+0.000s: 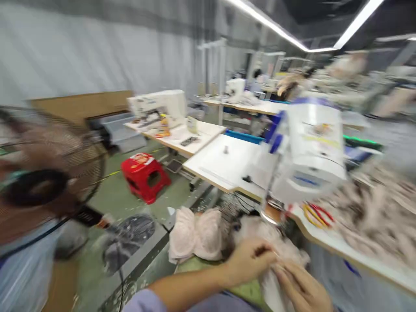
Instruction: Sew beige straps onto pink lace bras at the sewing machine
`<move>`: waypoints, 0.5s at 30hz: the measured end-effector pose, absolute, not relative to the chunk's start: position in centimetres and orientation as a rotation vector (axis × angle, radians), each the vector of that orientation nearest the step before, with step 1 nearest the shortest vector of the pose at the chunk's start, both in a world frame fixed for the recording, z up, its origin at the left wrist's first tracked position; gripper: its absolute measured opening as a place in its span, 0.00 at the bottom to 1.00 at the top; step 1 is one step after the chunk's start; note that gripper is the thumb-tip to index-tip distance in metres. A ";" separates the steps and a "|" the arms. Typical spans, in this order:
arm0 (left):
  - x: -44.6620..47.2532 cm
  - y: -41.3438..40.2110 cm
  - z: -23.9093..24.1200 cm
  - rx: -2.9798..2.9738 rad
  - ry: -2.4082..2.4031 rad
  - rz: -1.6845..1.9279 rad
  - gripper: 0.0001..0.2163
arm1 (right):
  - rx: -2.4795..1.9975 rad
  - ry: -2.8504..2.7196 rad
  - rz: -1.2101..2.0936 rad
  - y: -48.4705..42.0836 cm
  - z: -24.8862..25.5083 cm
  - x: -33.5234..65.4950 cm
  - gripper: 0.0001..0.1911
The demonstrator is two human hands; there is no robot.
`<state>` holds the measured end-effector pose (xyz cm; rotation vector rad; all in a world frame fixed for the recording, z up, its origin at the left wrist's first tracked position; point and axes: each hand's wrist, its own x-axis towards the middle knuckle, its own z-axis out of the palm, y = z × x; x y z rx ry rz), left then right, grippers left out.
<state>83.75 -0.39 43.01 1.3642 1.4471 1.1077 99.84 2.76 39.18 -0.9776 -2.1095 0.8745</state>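
Note:
My left hand [245,263] is closed, its thumb and fingertips pinching the edge of a pale pink, sheer garment piece [273,284]. Close beside it, my right hand [302,284] grips the same piece with bent fingers. The cloth hangs down between the hands over my lap, and motion blur hides its exact shape. A pale pink bra [196,234] lies to the left of my hands, cups facing up. Just beyond my hands stands a white sewing machine [312,149], with more pale fabric bunched under it.
Yellow-and-red-handled scissors [316,215] lie on the machine table's edge, beside heaped pink garments [377,216] at right. A red plastic stool [145,175] stands on the floor. On the left is a black fan [52,190]. Another sewing machine [159,106] sits on a white table beyond.

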 end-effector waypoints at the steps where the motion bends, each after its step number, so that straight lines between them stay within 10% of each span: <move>1: 88.2 -2.3 45.7 1.413 1.404 1.077 0.14 | -0.971 -2.082 0.922 -0.1 42.9 104.8 0.19; 5: 97.9 -7.7 52.9 1.565 1.355 1.028 0.12 | -0.951 -1.962 1.089 -6.7 52.9 114.4 0.15; 15: 88.3 -9.2 51.2 1.926 1.264 1.136 0.10 | -1.182 -1.805 1.051 -8.9 51.1 106.6 0.16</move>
